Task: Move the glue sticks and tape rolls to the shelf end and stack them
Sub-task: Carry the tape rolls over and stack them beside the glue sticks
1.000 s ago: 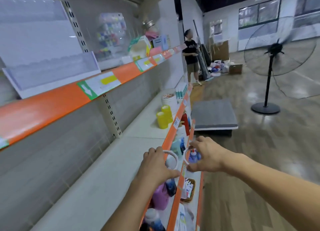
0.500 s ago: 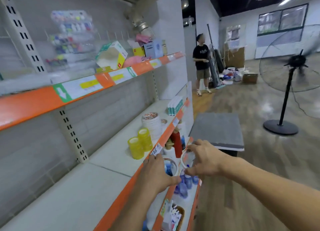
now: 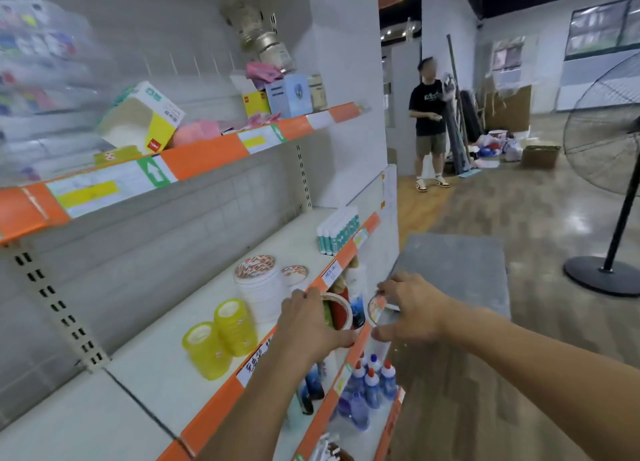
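A: What is held at the centre of the frame?

B: A white tape roll point(image 3: 337, 311) is gripped by the left hand point(image 3: 308, 325), fingers curled over its rim. A second, clear tape roll point(image 3: 377, 309) is pinched by the right hand point(image 3: 414, 313) between thumb and fingertips. Both are held in front of the orange edge of the middle shelf point(image 3: 221, 322), just beside each other.

A: What is changed from half a second ago?

B: Both rolls are carried further along the shelf. The yellow tape stacks point(image 3: 221, 336), seen ahead of the hands before, are now found at lower left of them. The white tape stack point(image 3: 258, 289) is now level with the left hand, and the boxed glue sticks point(image 3: 337, 230) at the shelf end are seen nearer, above centre.

A: And elsewhere?

B: A standing fan point(image 3: 613, 169) is seen at the right edge, a person point(image 3: 429, 121) at upper centre right.
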`<control>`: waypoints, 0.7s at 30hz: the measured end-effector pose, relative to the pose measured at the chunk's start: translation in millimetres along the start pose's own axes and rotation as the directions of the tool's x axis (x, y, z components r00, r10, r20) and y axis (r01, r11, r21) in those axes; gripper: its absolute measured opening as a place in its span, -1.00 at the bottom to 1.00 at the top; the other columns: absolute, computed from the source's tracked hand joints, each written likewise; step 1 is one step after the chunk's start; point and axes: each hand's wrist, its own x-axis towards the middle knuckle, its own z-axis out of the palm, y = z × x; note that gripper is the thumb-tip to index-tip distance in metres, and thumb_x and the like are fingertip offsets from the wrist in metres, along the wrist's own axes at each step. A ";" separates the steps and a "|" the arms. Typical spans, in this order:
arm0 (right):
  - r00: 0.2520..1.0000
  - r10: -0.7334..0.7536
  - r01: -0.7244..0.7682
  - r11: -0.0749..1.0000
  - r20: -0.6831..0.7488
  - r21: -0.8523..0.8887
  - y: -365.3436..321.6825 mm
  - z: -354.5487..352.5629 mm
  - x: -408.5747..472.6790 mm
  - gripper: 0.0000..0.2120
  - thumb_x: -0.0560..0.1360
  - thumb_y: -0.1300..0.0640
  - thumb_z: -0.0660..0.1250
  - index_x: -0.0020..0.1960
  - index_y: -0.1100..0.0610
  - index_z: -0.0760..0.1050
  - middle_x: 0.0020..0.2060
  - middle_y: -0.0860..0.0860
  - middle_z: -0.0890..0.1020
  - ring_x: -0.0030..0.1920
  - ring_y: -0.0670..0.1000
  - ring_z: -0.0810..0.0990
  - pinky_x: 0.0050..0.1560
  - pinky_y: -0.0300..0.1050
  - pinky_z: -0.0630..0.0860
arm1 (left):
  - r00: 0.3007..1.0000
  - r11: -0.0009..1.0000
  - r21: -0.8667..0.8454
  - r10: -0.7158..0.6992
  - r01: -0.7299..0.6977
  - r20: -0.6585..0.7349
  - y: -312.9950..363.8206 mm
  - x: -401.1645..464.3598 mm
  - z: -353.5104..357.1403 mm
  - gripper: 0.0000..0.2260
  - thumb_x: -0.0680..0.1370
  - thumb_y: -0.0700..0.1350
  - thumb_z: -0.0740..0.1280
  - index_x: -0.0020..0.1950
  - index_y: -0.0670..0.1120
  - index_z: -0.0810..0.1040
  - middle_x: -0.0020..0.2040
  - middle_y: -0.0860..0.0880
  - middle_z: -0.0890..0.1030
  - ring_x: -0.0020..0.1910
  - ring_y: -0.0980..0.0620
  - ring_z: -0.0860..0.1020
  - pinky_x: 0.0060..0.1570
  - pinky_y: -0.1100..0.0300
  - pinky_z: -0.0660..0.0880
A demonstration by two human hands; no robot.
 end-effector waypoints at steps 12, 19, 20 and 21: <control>0.992 -0.114 0.115 0.993 -0.046 0.022 53.2 -31.6 150.7 -0.26 0.37 -0.30 0.44 0.40 0.08 0.41 0.24 0.06 0.47 0.27 0.10 0.42 0.28 -0.04 0.39 | 0.985 0.985 0.078 -0.149 0.156 -0.090 7.5 157.6 14.1 -0.24 0.39 0.29 0.43 0.39 -0.12 0.27 0.30 -0.13 0.36 0.28 -0.13 0.34 0.20 0.06 0.35; 0.971 -0.236 0.238 0.963 -0.031 0.126 51.6 -45.8 222.7 -0.12 0.41 -0.25 0.45 0.56 0.08 0.19 0.39 0.02 0.33 0.43 0.04 0.26 0.33 -0.12 0.25 | 0.956 0.952 0.108 -0.276 0.287 -0.101 -8.6 210.3 26.9 -0.28 0.39 0.31 0.41 0.32 -0.12 0.31 0.27 -0.13 0.38 0.25 -0.13 0.36 0.23 0.07 0.35; 0.963 -0.267 0.269 0.953 -0.032 0.143 50.0 -45.9 234.2 -0.11 0.40 -0.25 0.46 0.56 0.08 0.19 0.39 0.01 0.34 0.42 0.03 0.25 0.32 -0.11 0.27 | 0.947 0.944 0.104 -0.303 0.313 -0.104 -9.9 214.8 28.4 -0.28 0.40 0.32 0.40 0.32 -0.13 0.31 0.27 -0.13 0.38 0.26 -0.13 0.35 0.24 0.07 0.35; 0.952 -0.305 0.306 0.939 -0.031 0.157 48.1 -45.2 247.1 -0.11 0.39 -0.25 0.47 0.56 0.08 0.19 0.38 0.00 0.34 0.42 0.02 0.25 0.32 -0.09 0.28 | 0.938 0.936 0.097 -0.329 0.339 -0.105 -11.2 219.2 28.7 -0.28 0.40 0.33 0.39 0.33 -0.13 0.31 0.27 -0.13 0.37 0.26 -0.13 0.35 0.24 0.07 0.34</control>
